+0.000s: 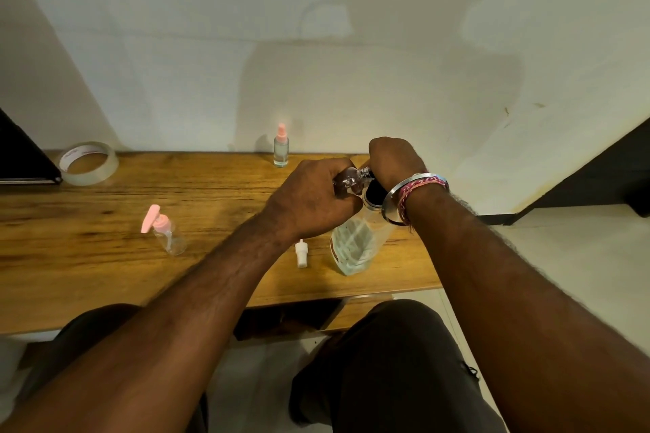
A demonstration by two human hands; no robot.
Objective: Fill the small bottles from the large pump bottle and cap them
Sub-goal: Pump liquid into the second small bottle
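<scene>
Left hand grips a small clear glass bottle tilted at the large clear pump bottle; right hand curls over its pump (mostly hidden); misaligned, liquid could spill onto the desk.

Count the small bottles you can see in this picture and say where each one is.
3. The pink spray bottle stands at the table's far edge. The pink pump bottle stands left of the arms. The left hand holds the clear small bottle. Others may be hidden.

Grained, varnished wood is noted on the table — clear glossy plastic on the large pump bottle and tape roll.
</scene>
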